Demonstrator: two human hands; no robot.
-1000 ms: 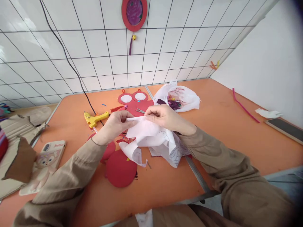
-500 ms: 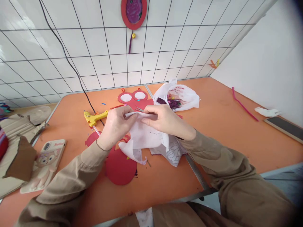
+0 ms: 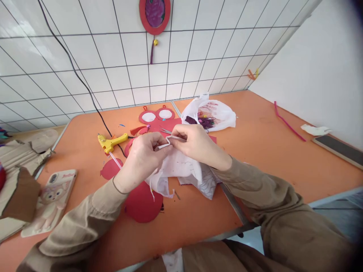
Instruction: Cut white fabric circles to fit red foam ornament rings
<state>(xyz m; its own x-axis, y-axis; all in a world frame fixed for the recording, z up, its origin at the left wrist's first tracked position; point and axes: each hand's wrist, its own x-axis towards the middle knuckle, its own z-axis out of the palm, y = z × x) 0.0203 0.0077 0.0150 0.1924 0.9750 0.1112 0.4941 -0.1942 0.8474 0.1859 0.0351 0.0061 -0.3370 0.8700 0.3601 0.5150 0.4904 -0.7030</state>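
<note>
Both hands pinch the upper edge of a thin white cloth (image 3: pixel 181 165), whose lower part hangs in loose folds over the orange table. My left hand (image 3: pixel 146 155) is closed on the edge at the left. Close beside it, my right hand (image 3: pixel 194 143) grips the same edge, which is bent into a small kink between the fingers. Under the cloth's right side lies a piece with dark line patterns (image 3: pixel 207 185). A round red piece (image 3: pixel 144 206) lies below the left hand, partly covered. Scissors (image 3: pixel 166 131) show their tips just beyond the fingers.
A yellow glue gun (image 3: pixel 112 142) with a cord lies left of my hands. Behind are red rings with white centres (image 3: pixel 149 117) and a white plastic bag (image 3: pixel 224 115) of purple tassels. A patterned phone case (image 3: pixel 52 200) and torn cardboard (image 3: pixel 21 192) sit at the left.
My left hand has moved slightly down and turned, and the cloth's edge between the hands has gone from nearly straight to kinked. The view has shifted a little.
</note>
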